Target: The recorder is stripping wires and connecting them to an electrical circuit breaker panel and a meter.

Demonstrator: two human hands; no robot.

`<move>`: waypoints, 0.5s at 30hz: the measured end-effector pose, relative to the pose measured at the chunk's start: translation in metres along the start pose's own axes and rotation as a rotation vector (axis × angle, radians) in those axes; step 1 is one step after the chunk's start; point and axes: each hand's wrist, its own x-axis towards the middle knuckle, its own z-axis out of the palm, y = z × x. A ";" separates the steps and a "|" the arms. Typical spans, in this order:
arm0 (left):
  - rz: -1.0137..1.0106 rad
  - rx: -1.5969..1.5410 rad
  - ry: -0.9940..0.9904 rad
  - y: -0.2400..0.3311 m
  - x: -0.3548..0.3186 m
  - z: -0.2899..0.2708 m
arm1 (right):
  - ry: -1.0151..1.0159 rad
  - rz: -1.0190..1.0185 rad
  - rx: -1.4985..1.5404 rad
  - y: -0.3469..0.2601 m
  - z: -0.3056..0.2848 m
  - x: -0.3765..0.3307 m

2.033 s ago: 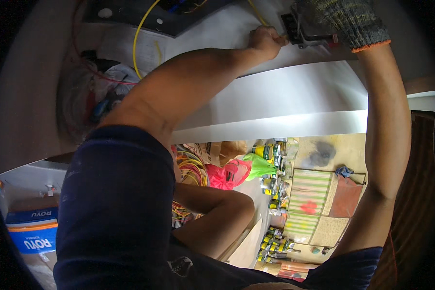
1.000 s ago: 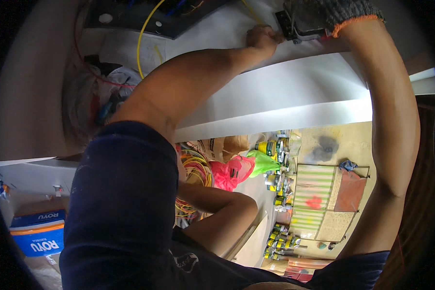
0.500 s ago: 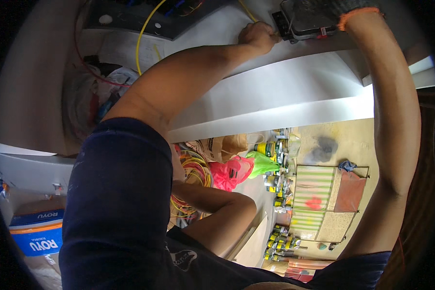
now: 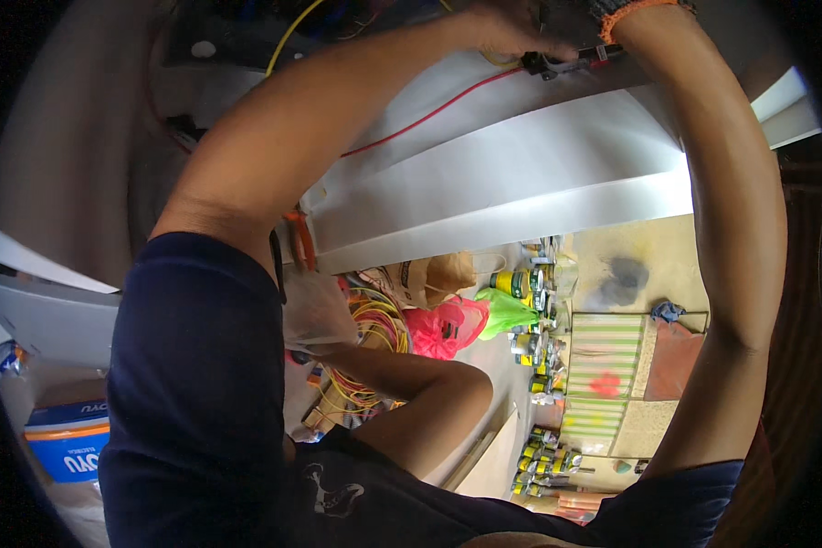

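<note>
At the upper edge my bare left hand (image 4: 513, 29) has its thumb along a dark box-like device (image 4: 550, 68) and seems to grip its left end. The other fingers are in shadow. A red wire (image 4: 438, 111) runs from below my left forearm up to that device. On its right side is my right hand (image 4: 606, 11), in a dark glove with an orange cuff; its fingers are hidden by the dark rim. A yellow wire (image 4: 290, 38) curves down toward my left forearm.
A dark panel (image 4: 233, 47) with wires lies upper left, above a pale ledge (image 4: 511, 196). An orange handle (image 4: 302, 239) hangs by my left upper arm. Below are coiled wires (image 4: 379, 324), pink (image 4: 443, 329) and green bags (image 4: 507, 312), several paint cans (image 4: 513, 283) and a blue carton (image 4: 68, 452).
The device has tipped so its broad cover no longer shows. My left hand has moved up against it, and my right hand has shifted left. The red wire now reaches the device.
</note>
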 end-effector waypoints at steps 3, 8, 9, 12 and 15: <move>0.594 1.027 1.037 -0.033 0.003 0.017 | 0.218 -0.072 0.078 -0.007 0.008 -0.004; 0.437 0.794 0.675 -0.046 -0.001 0.014 | 0.215 -0.609 0.214 0.013 0.008 0.007; 0.434 0.803 0.674 -0.046 -0.001 0.012 | 0.209 -0.668 0.202 0.013 0.011 0.008; 0.428 0.558 0.770 -0.041 -0.004 0.022 | 0.129 -0.314 0.244 -0.007 0.010 -0.002; 0.455 0.663 0.897 -0.039 -0.004 0.024 | 0.042 -0.049 0.205 -0.016 -0.004 -0.006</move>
